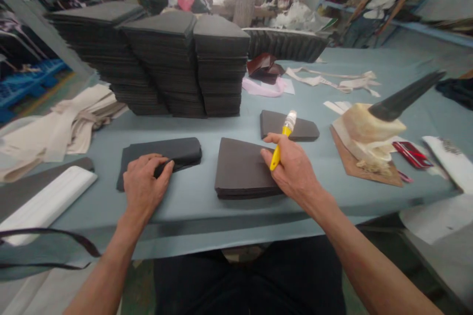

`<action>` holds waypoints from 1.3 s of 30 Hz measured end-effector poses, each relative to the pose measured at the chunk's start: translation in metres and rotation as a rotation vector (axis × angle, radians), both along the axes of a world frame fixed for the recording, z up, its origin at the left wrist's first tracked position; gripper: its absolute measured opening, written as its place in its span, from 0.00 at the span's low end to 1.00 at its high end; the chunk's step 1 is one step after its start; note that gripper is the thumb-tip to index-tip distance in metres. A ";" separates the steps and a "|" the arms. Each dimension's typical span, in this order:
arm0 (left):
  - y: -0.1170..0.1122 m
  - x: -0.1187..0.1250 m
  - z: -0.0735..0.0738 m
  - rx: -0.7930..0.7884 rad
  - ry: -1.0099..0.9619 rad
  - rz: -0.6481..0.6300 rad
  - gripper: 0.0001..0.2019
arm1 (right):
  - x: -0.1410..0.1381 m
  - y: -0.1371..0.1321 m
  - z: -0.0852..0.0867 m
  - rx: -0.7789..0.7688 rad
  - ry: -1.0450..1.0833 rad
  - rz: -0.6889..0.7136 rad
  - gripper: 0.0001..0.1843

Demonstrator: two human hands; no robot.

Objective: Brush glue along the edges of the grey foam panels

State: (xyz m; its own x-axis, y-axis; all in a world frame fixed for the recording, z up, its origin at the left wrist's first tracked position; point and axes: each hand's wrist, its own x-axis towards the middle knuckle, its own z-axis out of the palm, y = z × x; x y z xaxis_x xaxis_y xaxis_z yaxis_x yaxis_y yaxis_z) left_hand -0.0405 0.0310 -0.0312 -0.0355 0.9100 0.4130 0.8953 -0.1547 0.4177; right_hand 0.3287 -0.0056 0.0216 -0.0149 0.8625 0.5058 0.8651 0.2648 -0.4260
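The stacked panels (221, 39) and the folded panel (166, 152) are showing a matt, dark grey, faintly rough, foam-like finish, while the yellow handle (277, 155) is gleaming like smooth plastic. The pale blue table covering (236, 216) is looking like smooth, matt cloth, the cream strips (62, 128) are hanging in soft, creased fabric folds, and the red piece (410, 153) is shining glossily.

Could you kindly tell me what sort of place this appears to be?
Probably a factory workshop for sewn goods: tall stacks of dark grey wedge-shaped cut panels, a long pale blue-covered worktable, and blue metal racks holding cloth.
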 end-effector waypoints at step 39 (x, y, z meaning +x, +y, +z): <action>-0.038 0.029 0.024 0.380 -0.854 0.030 0.32 | -0.186 0.062 0.111 -0.125 0.307 0.465 0.11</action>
State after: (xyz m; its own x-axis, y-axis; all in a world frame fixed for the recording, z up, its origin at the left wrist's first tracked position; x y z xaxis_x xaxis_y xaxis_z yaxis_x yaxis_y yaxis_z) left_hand -0.0117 -0.0072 -0.0073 -0.4856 0.7127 0.5062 0.3147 -0.3978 0.8618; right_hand 0.1423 0.0562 0.1327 -0.2759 0.8540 0.4411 0.5014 0.5194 -0.6920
